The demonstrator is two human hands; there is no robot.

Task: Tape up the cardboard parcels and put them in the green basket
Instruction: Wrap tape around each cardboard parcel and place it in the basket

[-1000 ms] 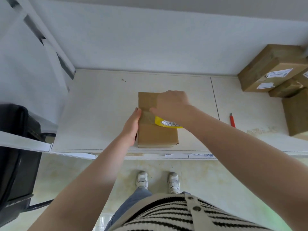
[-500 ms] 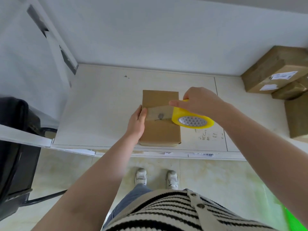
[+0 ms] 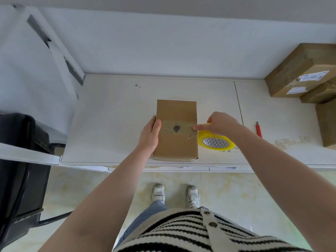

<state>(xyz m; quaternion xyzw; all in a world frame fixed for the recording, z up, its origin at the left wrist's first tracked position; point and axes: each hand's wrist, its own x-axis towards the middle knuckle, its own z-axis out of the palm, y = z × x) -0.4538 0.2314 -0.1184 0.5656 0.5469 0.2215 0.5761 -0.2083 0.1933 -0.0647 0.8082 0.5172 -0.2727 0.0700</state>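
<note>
From the head view, a cardboard parcel [image 3: 176, 131] is seen lying flat near the front edge of the white counter [image 3: 112, 113], about midway along it. A strip of clear tape [image 3: 177, 128] is stretched across its top. The parcel's left side is steadied by the left hand [image 3: 150, 136], thumb laid on the tape's end. A yellow tape roll [image 3: 215, 141] is held by the right hand [image 3: 221, 125], fingers curled over it, just beside the parcel's right edge (forefinger pressed on the tape there). More stacked parcels [image 3: 305, 73] are piled at the counter's right back corner, and a red cutter [image 3: 258, 129] lies right of the roll.
</note>
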